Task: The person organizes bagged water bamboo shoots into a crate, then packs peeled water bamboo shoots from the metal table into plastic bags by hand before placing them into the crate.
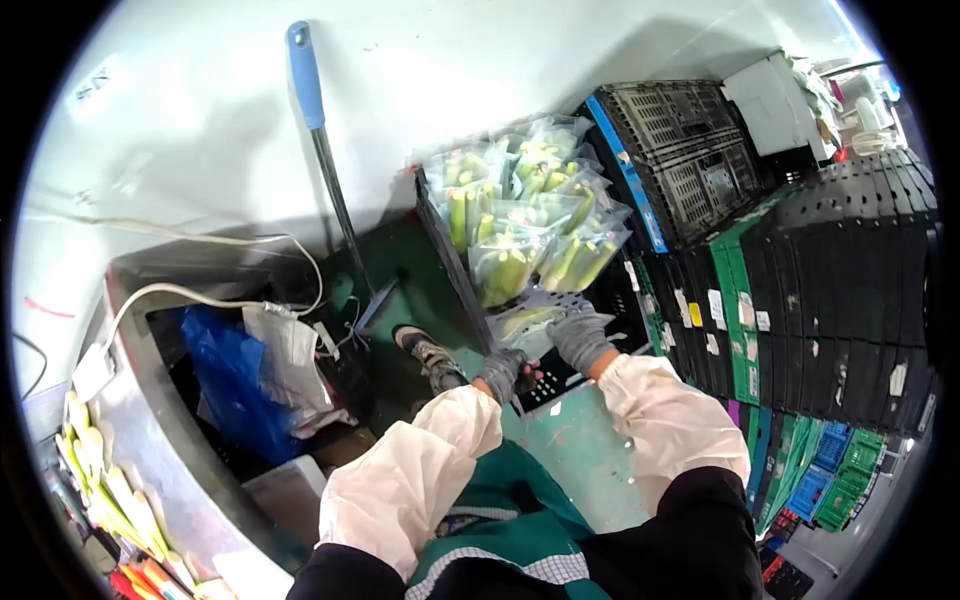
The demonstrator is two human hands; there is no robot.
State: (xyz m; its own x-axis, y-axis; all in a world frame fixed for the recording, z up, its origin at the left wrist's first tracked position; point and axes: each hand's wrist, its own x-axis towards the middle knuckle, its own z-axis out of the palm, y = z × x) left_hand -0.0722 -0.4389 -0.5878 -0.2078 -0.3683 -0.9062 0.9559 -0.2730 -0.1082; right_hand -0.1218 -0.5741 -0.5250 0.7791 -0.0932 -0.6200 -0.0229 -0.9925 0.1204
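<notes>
Several clear bags of green stalks (pixel 505 265) stand upright in a black crate (pixel 450 250) in front of me. My left hand (pixel 503 374), in a grey glove, is closed at the crate's near edge; what it holds, if anything, is too small to make out. My right hand (pixel 578 338), gloved too, rests its curled fingers on a clear bag with pale green contents (pixel 528 320) that lies flat at the near end of the crate. White sleeves cover both forearms.
Stacked black and green crates (pixel 738 310) rise on the right. A blue-handled tool (pixel 306 75) leans on the wall. At left stands a metal-edged bin (pixel 185 440) with a blue bag (pixel 230 385). A shoe (pixel 430 355) shows on the floor.
</notes>
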